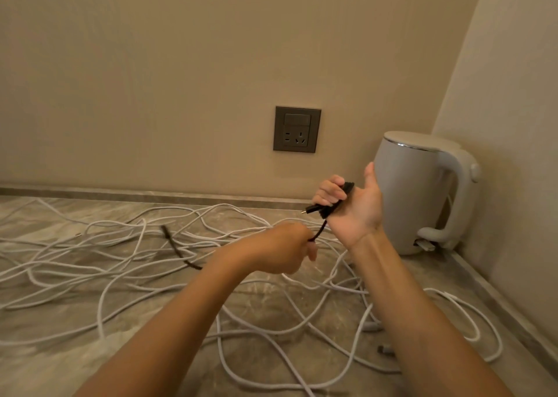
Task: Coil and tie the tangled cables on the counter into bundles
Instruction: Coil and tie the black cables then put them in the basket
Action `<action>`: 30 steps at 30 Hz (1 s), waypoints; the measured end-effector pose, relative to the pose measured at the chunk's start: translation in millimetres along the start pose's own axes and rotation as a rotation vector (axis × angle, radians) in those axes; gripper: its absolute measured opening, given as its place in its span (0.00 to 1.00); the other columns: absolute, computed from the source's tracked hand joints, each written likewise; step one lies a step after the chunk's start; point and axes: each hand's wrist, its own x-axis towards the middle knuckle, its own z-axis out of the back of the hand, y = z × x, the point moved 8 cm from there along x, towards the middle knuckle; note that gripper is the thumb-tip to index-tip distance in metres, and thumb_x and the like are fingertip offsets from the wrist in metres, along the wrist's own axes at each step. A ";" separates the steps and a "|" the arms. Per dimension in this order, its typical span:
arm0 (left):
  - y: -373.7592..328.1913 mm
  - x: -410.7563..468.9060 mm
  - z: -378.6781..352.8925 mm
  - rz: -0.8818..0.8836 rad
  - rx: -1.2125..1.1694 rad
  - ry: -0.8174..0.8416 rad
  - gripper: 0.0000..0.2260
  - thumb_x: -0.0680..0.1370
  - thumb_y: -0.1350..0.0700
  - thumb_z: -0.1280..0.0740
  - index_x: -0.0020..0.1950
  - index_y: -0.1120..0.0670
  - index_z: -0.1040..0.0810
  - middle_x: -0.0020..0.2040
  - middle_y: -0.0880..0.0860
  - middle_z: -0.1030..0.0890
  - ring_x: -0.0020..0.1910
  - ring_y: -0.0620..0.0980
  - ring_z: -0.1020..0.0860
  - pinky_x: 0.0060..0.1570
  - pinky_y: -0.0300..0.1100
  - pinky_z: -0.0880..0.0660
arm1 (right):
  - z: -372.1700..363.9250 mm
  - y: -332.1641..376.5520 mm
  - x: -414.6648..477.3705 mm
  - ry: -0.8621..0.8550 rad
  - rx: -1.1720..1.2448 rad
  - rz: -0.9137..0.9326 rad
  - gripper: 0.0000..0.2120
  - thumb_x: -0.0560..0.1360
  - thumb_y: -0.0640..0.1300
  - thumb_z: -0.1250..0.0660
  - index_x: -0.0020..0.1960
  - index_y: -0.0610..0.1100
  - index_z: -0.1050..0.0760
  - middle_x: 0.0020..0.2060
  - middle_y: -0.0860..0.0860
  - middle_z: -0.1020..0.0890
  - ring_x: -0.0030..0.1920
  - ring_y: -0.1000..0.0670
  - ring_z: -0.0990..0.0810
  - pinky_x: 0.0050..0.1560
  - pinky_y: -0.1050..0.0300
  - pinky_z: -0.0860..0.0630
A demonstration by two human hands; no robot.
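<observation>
A beige wall (151,64) rises behind a marble-patterned table (60,363), where a loose tangle of white cables (136,239) sprawls across nearly the whole surface, from the far left edge to the right-hand corner. There a pale grey kettle (407,200) stands upright against the side wall, its handle turned to the right. Two bare forearms reach in from the bottom of the view. The right hand (354,212) is raised above the tangle just in front of the kettle, palm toward the camera and thumb pointing up. Its grip is closed, fingers curled around a small coil of black cable (330,208) wound across the palm. The left hand (280,248) sits lower and just beside it, its grip also closed, pinching the strand of the same black cable that hangs from the coil. A dark grey wall socket (297,129) is set in the wall above the hands. A further dark length of cord (178,247), blurred, lies among the white cables to the left; whether it belongs to the held cable cannot be told. A black connector (311,208) juts leftward from the coil.
</observation>
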 end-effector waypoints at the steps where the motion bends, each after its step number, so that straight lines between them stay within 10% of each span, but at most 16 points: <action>1: -2.3 -1.7 3.6 -0.003 0.016 -0.016 0.11 0.81 0.59 0.43 0.52 0.60 0.22 0.35 0.49 0.29 0.34 0.46 0.30 0.31 0.35 0.37 | 2.6 2.0 0.2 -0.027 -0.076 0.016 0.35 0.75 0.70 0.55 0.27 0.43 0.35 0.20 0.52 0.38 0.21 0.53 0.41 0.24 0.62 0.41; 8: -1.3 -14.9 37.1 -0.053 0.150 -0.208 0.09 0.78 0.54 0.36 0.45 0.57 0.18 0.30 0.47 0.28 0.29 0.42 0.32 0.36 0.39 0.37 | 9.0 -9.6 0.9 -0.074 -0.817 -0.019 0.38 0.74 0.70 0.65 0.30 0.41 0.33 0.20 0.50 0.34 0.22 0.53 0.36 0.27 0.60 0.36; 15: 1.6 -28.7 68.6 -0.051 0.203 -0.462 0.11 0.77 0.51 0.35 0.42 0.56 0.20 0.34 0.49 0.25 0.34 0.49 0.29 0.35 0.42 0.35 | 3.1 -30.6 0.8 0.041 -1.042 -0.157 0.43 0.71 0.70 0.70 0.24 0.43 0.31 0.22 0.47 0.34 0.24 0.51 0.36 0.28 0.63 0.35; 24: -6.7 -25.8 63.3 -0.140 0.148 -0.459 0.11 0.77 0.53 0.34 0.40 0.59 0.21 0.31 0.49 0.27 0.32 0.50 0.30 0.34 0.41 0.37 | 19.7 -4.5 -0.5 -0.209 -0.614 0.081 0.33 0.75 0.70 0.58 0.24 0.45 0.42 0.17 0.52 0.40 0.21 0.54 0.45 0.23 0.62 0.45; 30: 25.2 -16.9 44.3 0.064 0.053 -0.191 0.09 0.79 0.52 0.38 0.51 0.55 0.22 0.43 0.52 0.19 0.35 0.46 0.23 0.39 0.40 0.26 | 6.8 -10.4 1.9 -0.005 -0.344 0.055 0.36 0.75 0.69 0.59 0.18 0.46 0.41 0.15 0.53 0.43 0.17 0.56 0.46 0.21 0.65 0.48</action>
